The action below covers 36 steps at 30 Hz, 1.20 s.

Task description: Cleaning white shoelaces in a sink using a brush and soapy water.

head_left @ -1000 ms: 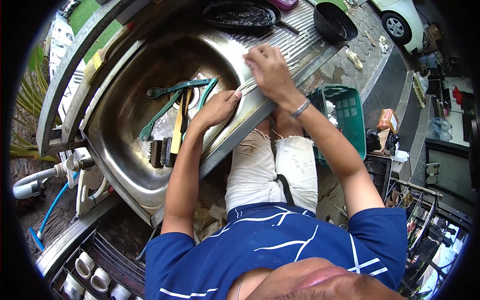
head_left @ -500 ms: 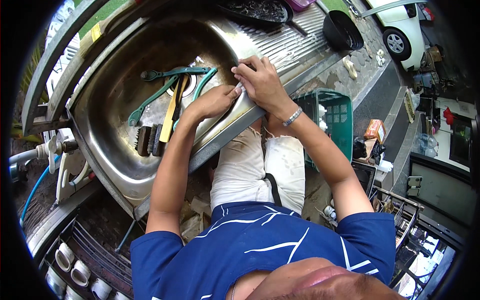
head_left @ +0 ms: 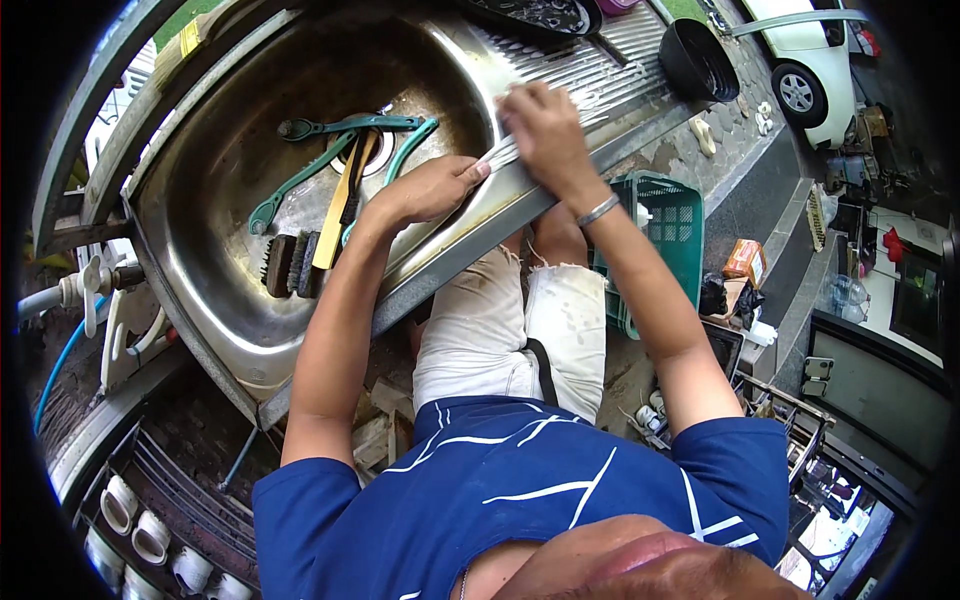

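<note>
My left hand (head_left: 430, 190) grips the front rim of a stainless steel sink (head_left: 210, 300), fingers curled over the edge. My right hand (head_left: 540, 130) presses down on the ribbed draining board (head_left: 600, 70), with what looks like a small pale pad (head_left: 503, 97) under its fingertips. A silver bracelet sits on the right wrist. In the basin lie teal utensils (head_left: 345, 124), a wooden spatula (head_left: 338, 210) and dark brushes (head_left: 288, 263), just left of my left hand.
A dark pan (head_left: 530, 12) and a black bowl (head_left: 700, 60) stand at the far end of the draining board. A green plastic basket (head_left: 665, 230) sits on the ground by my right knee. Tap pipes (head_left: 90, 290) are at the left, white cups (head_left: 130, 510) at lower left.
My right hand has slid along the draining board beside the rim, back and forth. The left hand stays on the sink's rim. The view has shifted a little.
</note>
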Available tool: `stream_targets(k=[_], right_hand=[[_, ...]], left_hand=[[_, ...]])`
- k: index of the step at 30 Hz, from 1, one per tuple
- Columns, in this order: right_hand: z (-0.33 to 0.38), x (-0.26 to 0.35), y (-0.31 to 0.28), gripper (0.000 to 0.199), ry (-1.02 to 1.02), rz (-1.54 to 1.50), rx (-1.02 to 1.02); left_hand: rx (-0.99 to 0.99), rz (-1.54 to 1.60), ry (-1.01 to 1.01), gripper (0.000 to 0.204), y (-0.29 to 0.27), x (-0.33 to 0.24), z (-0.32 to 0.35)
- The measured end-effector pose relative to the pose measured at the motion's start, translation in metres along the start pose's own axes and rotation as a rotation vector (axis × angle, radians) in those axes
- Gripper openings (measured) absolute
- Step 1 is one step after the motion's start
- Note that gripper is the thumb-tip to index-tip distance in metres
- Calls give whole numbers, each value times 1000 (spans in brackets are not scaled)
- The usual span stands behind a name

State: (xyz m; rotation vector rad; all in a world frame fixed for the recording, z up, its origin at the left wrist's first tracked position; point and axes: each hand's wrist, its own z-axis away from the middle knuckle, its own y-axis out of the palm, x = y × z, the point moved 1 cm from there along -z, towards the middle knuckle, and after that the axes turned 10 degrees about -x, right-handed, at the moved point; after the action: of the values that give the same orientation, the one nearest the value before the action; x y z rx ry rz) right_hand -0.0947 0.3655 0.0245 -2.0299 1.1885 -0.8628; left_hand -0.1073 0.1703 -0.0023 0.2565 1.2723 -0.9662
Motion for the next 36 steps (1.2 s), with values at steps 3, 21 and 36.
stream_targets(k=[3, 21, 36], right_hand=[[-9, -93, -22, 13, 149, 344, -44], [-9, -27, -10, 10, 217, 9, -94], [7, 33, -16, 12, 334, 100, 50]], left_hand=[[18, 1, -66, 52, -3, -14, 6], [47, -36, -72, 53, -1, 3, -1], [-47, -50, -44, 53, 9, 4, -3]])
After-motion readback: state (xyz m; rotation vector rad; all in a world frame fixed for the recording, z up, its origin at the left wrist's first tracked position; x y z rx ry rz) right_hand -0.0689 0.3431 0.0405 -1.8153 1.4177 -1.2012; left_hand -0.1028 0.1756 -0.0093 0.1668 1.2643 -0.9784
